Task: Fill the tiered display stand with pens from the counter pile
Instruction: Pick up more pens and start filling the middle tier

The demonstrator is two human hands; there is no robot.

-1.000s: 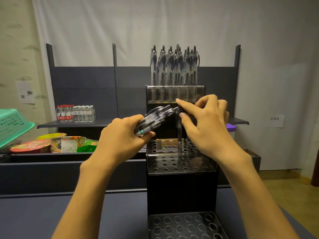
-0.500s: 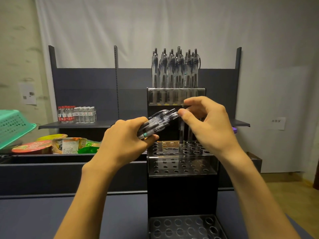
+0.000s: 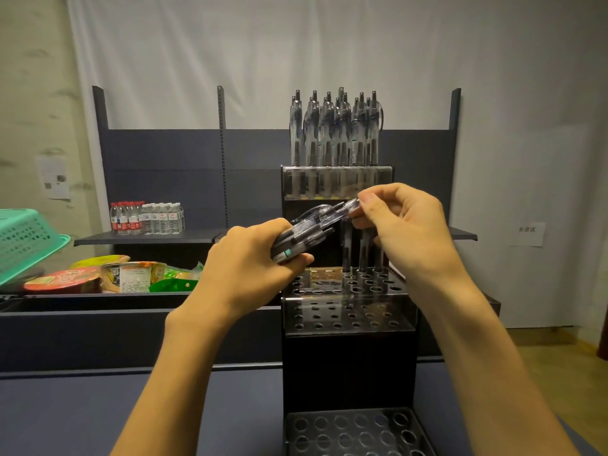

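Clear pens (image 3: 306,233) bundled in left hand (image 3: 253,268)'s grip; right hand (image 3: 408,232) pinches one's tip.

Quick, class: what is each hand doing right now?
Left hand: closed, gripping a bundle of pens.
Right hand: closed, pinching the top end of one pen in that bundle.

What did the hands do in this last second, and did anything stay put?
The right hand let go of a pen it had stood in the middle tier, rose, and now pinches the top pen of the bundle. The left hand still grips that bundle. The top tier's pens stayed unchanged.
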